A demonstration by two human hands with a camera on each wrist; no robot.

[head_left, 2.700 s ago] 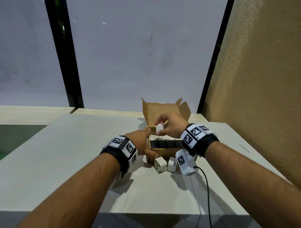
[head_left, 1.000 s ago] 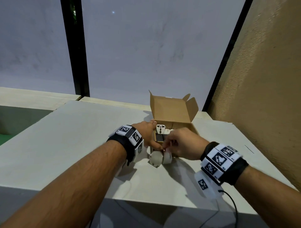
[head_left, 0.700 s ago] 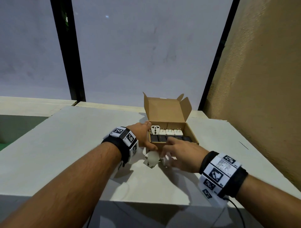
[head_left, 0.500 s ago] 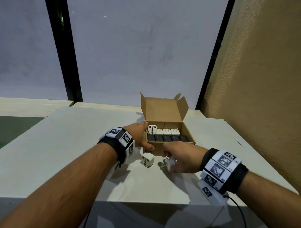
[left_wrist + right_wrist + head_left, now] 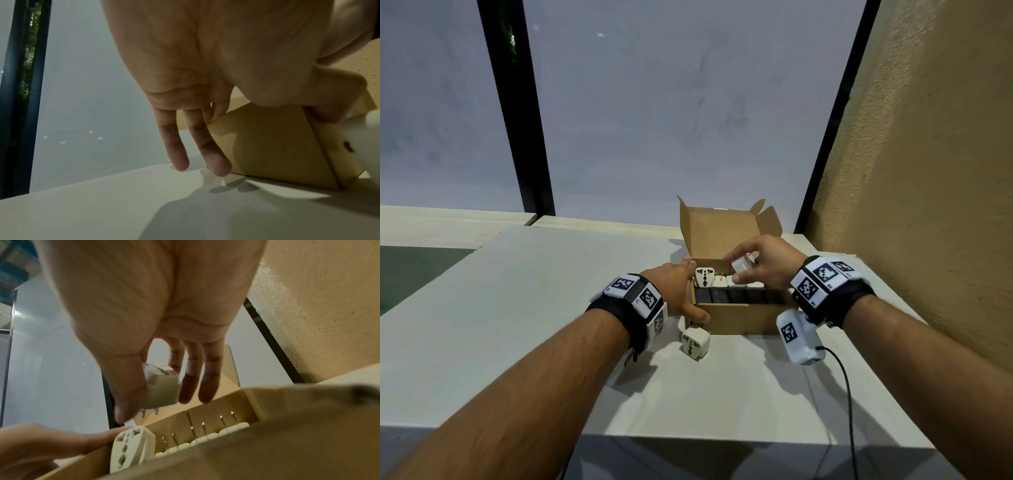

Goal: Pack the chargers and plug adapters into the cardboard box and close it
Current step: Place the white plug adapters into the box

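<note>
Cardboard, brown and open-topped, the cardboard box stands on the pale desk, lid flap upright behind it, and serves as landmark. Left of the box, the left hand braces its wall, fingers straight along the side and thumb on the front corner, gripping nothing. Just before the box's left front corner one white plug adapter remains loose on the desk. Inside, at the left end of the back row, a tilted adapter stands proud of the rim beside white chargers with prongs upward; a dark row lies in front. Above the back row, the right hand pinches a held adapter between thumb and fingers. Risks, as judged: the adapter may snag on upturned prongs or topple the leaning neighbour; anything seated proud would probably stop the lid closing.
</note>
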